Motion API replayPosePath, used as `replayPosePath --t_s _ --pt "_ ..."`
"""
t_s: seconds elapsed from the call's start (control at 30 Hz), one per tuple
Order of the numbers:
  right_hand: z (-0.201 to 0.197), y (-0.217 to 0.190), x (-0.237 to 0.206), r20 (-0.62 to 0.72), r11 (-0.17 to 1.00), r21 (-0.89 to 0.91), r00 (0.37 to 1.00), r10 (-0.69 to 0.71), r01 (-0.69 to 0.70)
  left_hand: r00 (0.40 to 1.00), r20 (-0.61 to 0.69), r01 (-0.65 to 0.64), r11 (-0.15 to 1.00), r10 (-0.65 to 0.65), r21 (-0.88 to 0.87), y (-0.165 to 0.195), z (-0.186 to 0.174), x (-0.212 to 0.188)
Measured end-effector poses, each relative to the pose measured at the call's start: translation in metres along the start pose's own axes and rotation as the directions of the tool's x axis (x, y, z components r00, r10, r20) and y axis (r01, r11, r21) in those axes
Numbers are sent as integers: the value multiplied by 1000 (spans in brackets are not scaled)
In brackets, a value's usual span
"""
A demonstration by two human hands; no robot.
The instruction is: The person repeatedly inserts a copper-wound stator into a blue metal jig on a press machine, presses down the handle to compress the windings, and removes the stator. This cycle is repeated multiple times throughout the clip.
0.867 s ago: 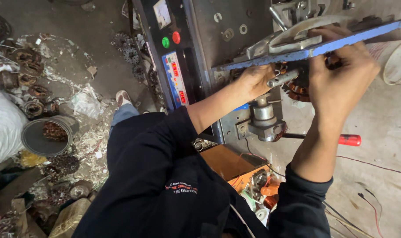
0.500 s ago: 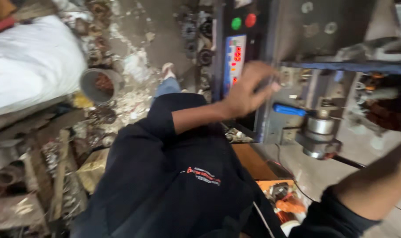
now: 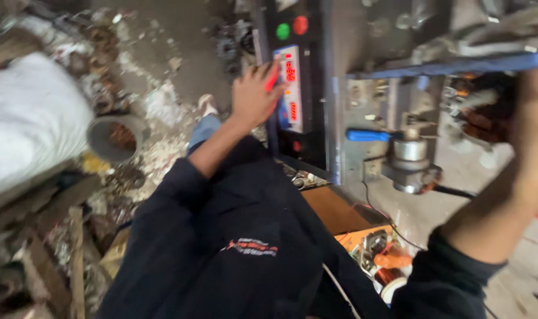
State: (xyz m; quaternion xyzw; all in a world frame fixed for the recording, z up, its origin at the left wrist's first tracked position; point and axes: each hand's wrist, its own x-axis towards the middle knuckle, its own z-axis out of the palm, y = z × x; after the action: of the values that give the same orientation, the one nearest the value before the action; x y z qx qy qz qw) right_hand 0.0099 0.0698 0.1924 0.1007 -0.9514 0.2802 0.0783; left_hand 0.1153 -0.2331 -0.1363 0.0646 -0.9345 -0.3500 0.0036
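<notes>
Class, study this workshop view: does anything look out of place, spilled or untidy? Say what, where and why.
Yes. Pale scraps and rusty metal parts lie strewn across the floor left of the machine, around a grey bucket, like spilled waste. The left hand rests on the control panel; the right hand is too blurred to judge.

One head-worn view, looking steeply down — close in on our own arms.

We see from above the dark-sleeved torso, facing the machine's control panel [image 3: 289,88] ahead, with the littered floor [image 3: 162,118] at the left edge and the blue shelf edge [image 3: 458,64] at upper right — everything within arm's reach, somewhat blurred. No second view shares the scene.
</notes>
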Motion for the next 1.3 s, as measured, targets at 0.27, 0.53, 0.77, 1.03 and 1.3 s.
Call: replayPosePath --t_s 0.27,0.53,0.77,1.03,1.3 --pt "-3 -22 7 -33 950 -111 955 -296 291 942 -229 -334 757 246 -562 99 -57 3" --pt "-8 -40 13 -33 964 -130 970 -240 234 876 385 466 -311 290 -828 252 0 58" --pt "-10 -47 16 -24 898 -186 912 -410 399 833 169 465 -501 527 -730 287 57 128" --pt "-12 -52 15 -37 932 -144 939 -342 334 856 -54 394 -717 514 -576 275 92 125" --pt "-15 -46 17 -21 945 -79 947 -320 318 809 10 478 -648 587 -593 273 73 120"
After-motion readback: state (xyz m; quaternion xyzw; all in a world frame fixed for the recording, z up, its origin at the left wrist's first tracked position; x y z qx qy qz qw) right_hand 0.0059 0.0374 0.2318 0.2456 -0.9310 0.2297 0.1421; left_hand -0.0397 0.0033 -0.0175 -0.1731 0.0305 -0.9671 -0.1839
